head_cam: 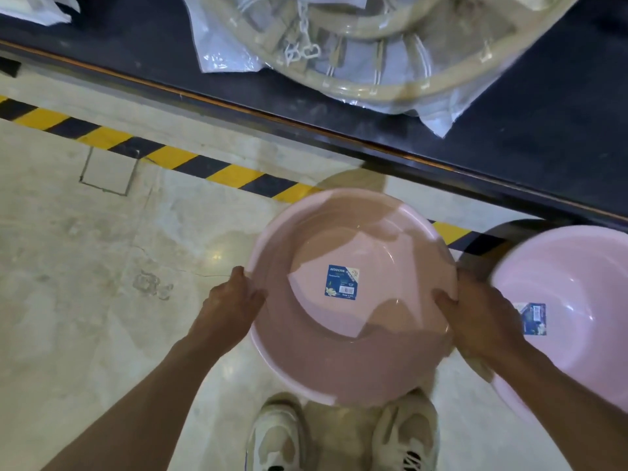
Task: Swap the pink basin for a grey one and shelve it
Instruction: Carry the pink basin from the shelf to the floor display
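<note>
A bagged beige hanger ring (390, 56) lies on the dark shelf (543, 141) above striped floor tape (190, 161).

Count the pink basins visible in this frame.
2. One pink basin is held by its rim between the left hand and right hand. A second pink basin sits at the right edge, partly cut off. Others may lie out of view.

**Pink basins, striped floor tape**

You hold a pale pink basin (350, 294) with a blue label (342, 282) at its bottom; a second pink basin (574, 300) beside it carries a blue label too (533, 317); the floor (85, 266) is mottled cream, crossed by yellow-and-black striped tape (163, 156); the shelf (509, 137) is near-black; the wrapped hanger ring (390, 45) is beige; your shoes (278, 436) are off-white.
</note>
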The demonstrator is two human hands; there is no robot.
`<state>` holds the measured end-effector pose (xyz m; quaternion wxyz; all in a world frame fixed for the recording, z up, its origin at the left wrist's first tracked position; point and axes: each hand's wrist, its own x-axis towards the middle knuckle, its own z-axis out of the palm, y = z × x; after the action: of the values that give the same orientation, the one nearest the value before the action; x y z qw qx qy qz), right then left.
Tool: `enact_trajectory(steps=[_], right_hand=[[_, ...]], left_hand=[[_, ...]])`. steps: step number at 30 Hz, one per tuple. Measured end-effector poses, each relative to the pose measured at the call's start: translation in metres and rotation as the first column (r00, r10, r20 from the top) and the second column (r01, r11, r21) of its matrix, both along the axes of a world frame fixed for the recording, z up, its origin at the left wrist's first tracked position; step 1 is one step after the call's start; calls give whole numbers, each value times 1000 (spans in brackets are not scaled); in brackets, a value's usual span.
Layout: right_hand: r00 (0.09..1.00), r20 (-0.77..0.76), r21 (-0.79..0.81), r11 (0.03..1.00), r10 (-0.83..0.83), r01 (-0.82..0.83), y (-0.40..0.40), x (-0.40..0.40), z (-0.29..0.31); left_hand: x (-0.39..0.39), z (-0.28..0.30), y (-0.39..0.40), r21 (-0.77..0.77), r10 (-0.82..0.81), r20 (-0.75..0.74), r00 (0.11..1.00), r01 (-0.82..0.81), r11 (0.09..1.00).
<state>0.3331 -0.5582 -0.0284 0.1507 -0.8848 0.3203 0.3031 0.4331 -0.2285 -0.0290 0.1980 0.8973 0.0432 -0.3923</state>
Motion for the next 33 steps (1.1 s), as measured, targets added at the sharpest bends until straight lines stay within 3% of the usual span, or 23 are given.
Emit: enact_trajectory(steps=[10,21,26,33], right_hand=[[995,-48,34,995,-89,91,0,1,6],[952,155,167,957,-263,237,-29,-19,93],[906,158,173,914,-393,366,-50,-44,130],[841,225,179,870,-491,460,-88,-103,181]], left_hand=[[4,16,-6,70,-8,56,998,4,998],[15,92,-38,45,-4,96,995,0,999],[17,130,-62,-15,-70,172,983,73,997],[12,182,-122,-68,-289,189,939,306,950]])
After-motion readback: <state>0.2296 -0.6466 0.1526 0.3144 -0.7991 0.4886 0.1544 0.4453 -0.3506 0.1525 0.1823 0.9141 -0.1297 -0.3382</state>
